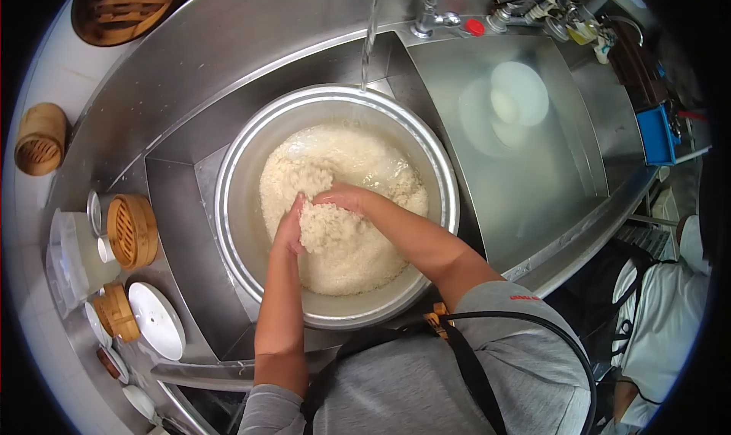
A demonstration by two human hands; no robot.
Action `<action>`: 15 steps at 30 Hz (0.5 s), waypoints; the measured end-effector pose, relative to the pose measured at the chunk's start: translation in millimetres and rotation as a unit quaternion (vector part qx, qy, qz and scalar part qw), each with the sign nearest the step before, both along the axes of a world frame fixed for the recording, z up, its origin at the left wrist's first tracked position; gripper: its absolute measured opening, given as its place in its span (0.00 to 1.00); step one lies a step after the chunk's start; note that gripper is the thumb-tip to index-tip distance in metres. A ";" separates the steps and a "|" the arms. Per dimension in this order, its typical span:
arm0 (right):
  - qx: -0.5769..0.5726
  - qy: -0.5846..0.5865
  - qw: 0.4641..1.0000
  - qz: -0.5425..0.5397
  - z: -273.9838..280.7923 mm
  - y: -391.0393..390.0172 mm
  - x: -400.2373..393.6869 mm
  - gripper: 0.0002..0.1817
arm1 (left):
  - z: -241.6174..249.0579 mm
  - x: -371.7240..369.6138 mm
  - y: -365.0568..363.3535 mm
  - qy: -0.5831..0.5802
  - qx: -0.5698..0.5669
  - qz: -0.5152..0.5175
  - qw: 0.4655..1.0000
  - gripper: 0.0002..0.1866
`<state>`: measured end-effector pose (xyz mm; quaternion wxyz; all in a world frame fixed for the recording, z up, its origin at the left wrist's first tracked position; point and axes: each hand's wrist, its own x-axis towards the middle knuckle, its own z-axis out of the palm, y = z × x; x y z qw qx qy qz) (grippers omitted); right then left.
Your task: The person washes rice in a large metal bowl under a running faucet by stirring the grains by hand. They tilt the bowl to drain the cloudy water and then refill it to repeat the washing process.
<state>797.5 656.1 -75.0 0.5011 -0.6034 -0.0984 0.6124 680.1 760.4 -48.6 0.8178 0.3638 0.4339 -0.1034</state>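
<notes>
The left hand (288,228) and right hand (344,197) are close together, cupped around rice (332,231) in the pot (343,307); gentle, low turning should keep it unbroken and inside.

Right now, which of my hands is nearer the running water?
Right. Your right hand, touching the rice, sits nearer the running water without touching it; your left hand, also touching rice, is farther away, further left.
</notes>
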 end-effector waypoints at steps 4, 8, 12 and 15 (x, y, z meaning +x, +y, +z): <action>0.175 -0.168 0.970 0.019 121.8 -0.1 9.1 0.17 | 55.9 -0.4 7.9 -0.128 0.063 0.073 0.987 0.20; 0.283 -0.226 0.930 0.069 143.7 -8.1 13.8 0.15 | 68.4 -12.1 18.0 -0.212 0.041 0.049 0.975 0.18; -0.068 -0.383 0.911 0.140 74.7 -33.2 -8.1 0.20 | -0.9 -19.7 22.5 -0.052 0.200 -0.255 0.945 0.27; -0.227 -0.574 0.734 0.284 110.3 -56.0 -20.1 0.20 | -42.2 -36.7 32.8 0.114 0.668 -0.620 0.396 0.32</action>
